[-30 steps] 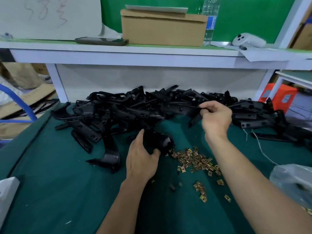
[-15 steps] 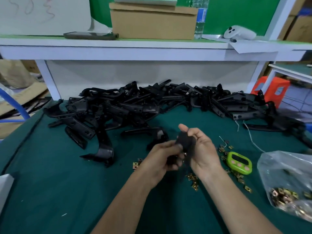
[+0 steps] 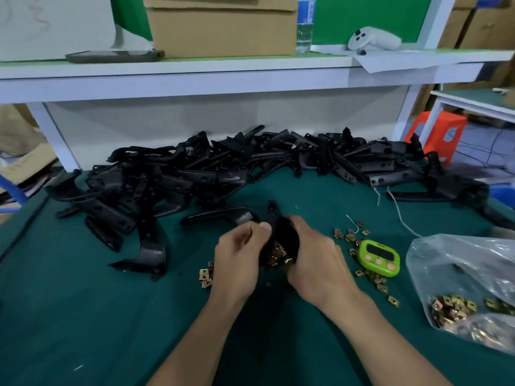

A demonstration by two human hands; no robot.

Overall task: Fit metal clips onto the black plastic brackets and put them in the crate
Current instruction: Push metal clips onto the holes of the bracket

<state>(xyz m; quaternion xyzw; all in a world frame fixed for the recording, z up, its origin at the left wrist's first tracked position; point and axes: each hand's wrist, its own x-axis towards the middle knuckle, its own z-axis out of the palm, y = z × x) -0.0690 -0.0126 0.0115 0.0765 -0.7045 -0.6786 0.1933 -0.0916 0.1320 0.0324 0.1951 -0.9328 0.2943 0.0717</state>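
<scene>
Centre, above a dark green felt mat (image 3: 83,316): one black plastic bracket (image 3: 271,211), held between both hands. Only the upper lobe with its round hole in plain sight, the lower body hidden behind fingers.

Left hand (image 3: 239,257): fingers curled, thumb and forefinger pinched against the bracket's left edge. Impossible to tell whether a clip sits in that pinch.

Right hand (image 3: 315,260): wrapped round the bracket from the right, fingertips out of sight behind it.

In the gap between the hands: a few small brass-coloured metal clips (image 3: 278,254), whether on the bracket or on the mat below unclear.

Behind: long pile of black plastic brackets (image 3: 223,174), single pieces hard to separate, right end blurred.

Just beside the right hand: loose clips (image 3: 376,280) scattered around a lime-green digital timer (image 3: 379,257).

Far right: clear plastic bag (image 3: 459,268) with more clips inside, cut off by the frame edge.

Top: brown cardboard box (image 3: 223,29) on a white shelf (image 3: 195,71), upper part cropped.
</scene>
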